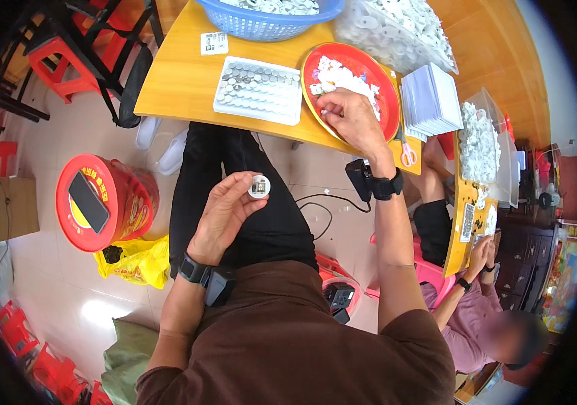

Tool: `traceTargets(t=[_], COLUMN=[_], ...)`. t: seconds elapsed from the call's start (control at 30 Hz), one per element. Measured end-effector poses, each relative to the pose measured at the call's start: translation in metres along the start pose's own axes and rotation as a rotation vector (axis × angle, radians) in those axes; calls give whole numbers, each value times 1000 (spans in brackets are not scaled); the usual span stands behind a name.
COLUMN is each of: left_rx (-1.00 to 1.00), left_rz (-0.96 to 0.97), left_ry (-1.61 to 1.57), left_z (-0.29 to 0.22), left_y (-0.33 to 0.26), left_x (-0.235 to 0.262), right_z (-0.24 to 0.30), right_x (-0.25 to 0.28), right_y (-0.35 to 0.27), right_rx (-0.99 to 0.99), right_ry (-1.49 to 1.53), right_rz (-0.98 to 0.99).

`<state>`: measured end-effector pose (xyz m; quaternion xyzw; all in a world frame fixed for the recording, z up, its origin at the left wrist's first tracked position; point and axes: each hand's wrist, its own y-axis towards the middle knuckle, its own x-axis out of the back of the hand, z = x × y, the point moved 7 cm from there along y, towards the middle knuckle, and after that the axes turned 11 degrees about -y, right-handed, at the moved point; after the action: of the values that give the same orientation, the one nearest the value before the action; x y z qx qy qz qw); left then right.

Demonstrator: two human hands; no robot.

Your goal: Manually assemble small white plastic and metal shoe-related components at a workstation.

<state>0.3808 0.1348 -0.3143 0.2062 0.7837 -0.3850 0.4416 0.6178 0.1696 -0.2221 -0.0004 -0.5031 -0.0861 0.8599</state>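
Observation:
Between the thumb and fingers of my left hand (224, 206) is a small round white plastic piece (259, 187) with metallic parts in its face, held above my lap. My right hand (356, 121) reaches over the near part of a round red tray (387, 81) with a yellow rim. Its fingers are bent together; whatever they hold is too small or hidden to tell. Small white plastic parts (334, 73) lie heaped in that tray. Left of it, a white blister tray (261, 111) carries rows of silver button cells (244, 75), with some nearer pockets bare.
A blue basket (261, 25) and a clear bin (413, 37) of white parts stand at the back. Scissors (408, 154) and stacked white trays (431, 101) are at right. A co-worker's hands (483, 253) are at another table. A red bucket (116, 202) bears a phone (88, 202).

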Motion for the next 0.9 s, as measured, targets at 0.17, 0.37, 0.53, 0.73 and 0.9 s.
traceTargets(t=[0.17, 0.37, 0.53, 0.73, 0.9], left_rx=[11, 37, 46, 14, 10], left_rz=[-6, 36, 40, 48, 47], left_ry=[15, -5, -7, 3, 20], left_z=[-5, -7, -6, -6, -8], left_y=[-1, 0, -2, -8, -14], left_x=[4, 14, 22, 17, 20], right_z=[-1, 31, 78, 100, 108], right_x=[5, 9, -57, -78, -81], right_y=[-4, -44, -76, -87, -92], right_rx=[-119, -243, -209, -90, -100], right_ry=[63, 617, 840, 616, 490], right_rz=[0, -135, 69, -39, -20])
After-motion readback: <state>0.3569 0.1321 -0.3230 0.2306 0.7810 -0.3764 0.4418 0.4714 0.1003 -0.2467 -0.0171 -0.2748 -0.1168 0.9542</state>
